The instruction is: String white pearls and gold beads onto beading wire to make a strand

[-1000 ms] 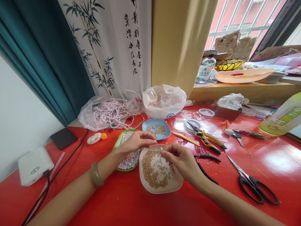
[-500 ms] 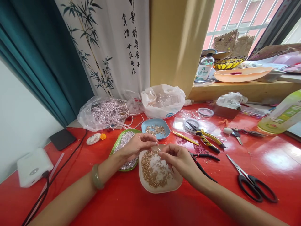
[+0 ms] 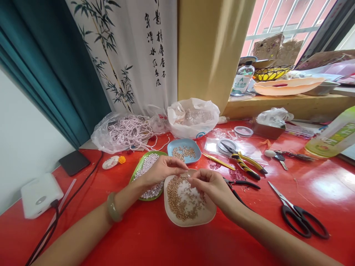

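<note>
My left hand (image 3: 169, 169), with a pale bangle on its wrist, is closed in a pinch above the far edge of a white dish (image 3: 191, 222). Close beside it, my right hand (image 3: 206, 183) pinches too, its fingertips nearly meeting the left ones. Something tiny and pale shows between the fingertips, too small to name. Small gold beads (image 3: 180, 203) lie in the white dish beneath. Under and beside my left forearm, a green dish (image 3: 133, 175) holds pearly lilac beads (image 3: 149, 164). A blue dish (image 3: 195, 159) with gold beads (image 3: 184, 152) stands just behind my hands.
To the right lie yellow tweezers (image 3: 219, 161), yellow-black pliers (image 3: 244, 164), black-handled pliers (image 3: 246, 183) and scissors (image 3: 296, 210). Strands of lilac beads (image 3: 130, 131) and a plastic bag (image 3: 194, 118) sit at the back. A white box (image 3: 41, 195) with a cable is at left.
Both hands keep almost the same pinching pose over the white dish. The whole view has shifted very slightly.
</note>
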### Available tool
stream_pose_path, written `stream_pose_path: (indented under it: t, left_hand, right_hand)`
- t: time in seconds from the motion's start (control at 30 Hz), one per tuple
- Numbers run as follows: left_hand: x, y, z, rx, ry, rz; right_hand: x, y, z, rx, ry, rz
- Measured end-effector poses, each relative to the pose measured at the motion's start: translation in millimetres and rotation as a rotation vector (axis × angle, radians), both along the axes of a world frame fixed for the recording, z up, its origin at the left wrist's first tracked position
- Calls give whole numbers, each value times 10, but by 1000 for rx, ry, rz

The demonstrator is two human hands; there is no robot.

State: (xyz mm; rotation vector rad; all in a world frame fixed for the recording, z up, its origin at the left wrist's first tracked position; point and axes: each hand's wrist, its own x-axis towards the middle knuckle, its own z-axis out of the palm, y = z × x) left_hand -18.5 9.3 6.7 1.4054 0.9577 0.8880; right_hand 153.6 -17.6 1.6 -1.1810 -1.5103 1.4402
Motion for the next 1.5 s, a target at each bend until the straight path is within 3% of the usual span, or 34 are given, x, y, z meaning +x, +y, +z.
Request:
stream_pose_path:
  t: [0.2,0.33,0.5,0.6,0.77,0.9,1.2,1.33,1.43,1.5]
  left_hand:
    - [2,-15,61,88,111,-31]
    - [-52,31,56,128,240,22]
    - [-117,44,45,435,769,-33]
    - [-82,-9,35,612,980,-108]
    - [19,-69,-85,804,1136,-187]
    - [38,-63,-186,839,1148,-187]
    - [36,-81,-71,628,932,-143]
    - [53,-56,-4,256,519,-14]
    - [51,-29,7,-69,187,6]
    - [50,-21,1,-185,49,15]
  right_hand:
    - [0,19,-42,1,47,19]
    - [-1,41,-87,-16,100,-9]
    - [-6,57,-94,-20,154,-33]
    - [-8,58,-88,-33,178,-40]
    - [-1,54,-115,-23,189,-43]
    - [2,53,-136,2,183,-37]
    - [-4,48,-139,5,160,-32]
    - [-9,39,-146,-2,160,-28]
    - [-15,26,-137,9,154,-25]
    - [-20,18,-126,18,138,-26]
